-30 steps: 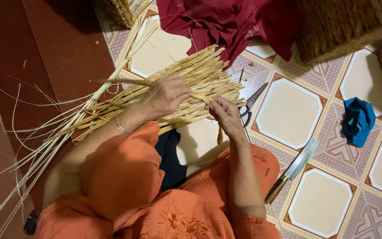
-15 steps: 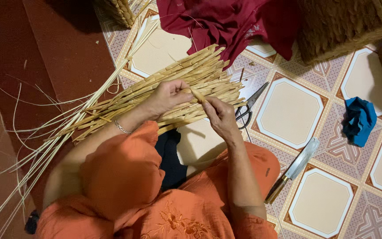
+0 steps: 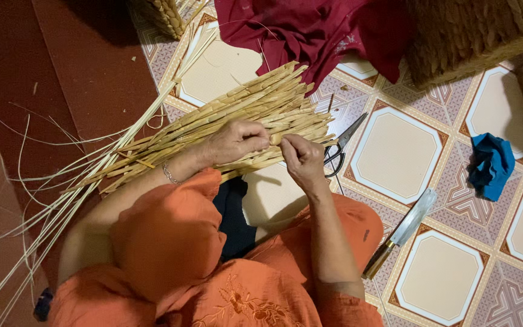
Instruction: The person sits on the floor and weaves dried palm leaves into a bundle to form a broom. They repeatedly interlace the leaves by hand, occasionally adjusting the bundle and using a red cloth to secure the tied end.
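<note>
A bundle of flat, pale straw strips (image 3: pixel 231 115) lies across my lap and the tiled floor, fanning out toward the upper right. My left hand (image 3: pixel 234 140) rests on the bundle with its fingers curled around a strip. My right hand (image 3: pixel 298 158) pinches the end of the same strip (image 3: pixel 275 139) just to the right, the two hands almost touching. Long thin loose strands (image 3: pixel 62 194) trail off to the lower left. I wear an orange garment and a thin bracelet on my left wrist.
Black-handled scissors (image 3: pixel 338 154) lie just right of my hands. A large knife with a wooden handle (image 3: pixel 402 230) lies on the tiles by my right knee. A blue cloth (image 3: pixel 491 165) sits at right, a dark red cloth (image 3: pixel 316 27) above, woven baskets (image 3: pixel 473 36) at top.
My right hand has moved up and left to meet my left hand on the bundle, and both now pinch one strip. The bundle has barely shifted.
</note>
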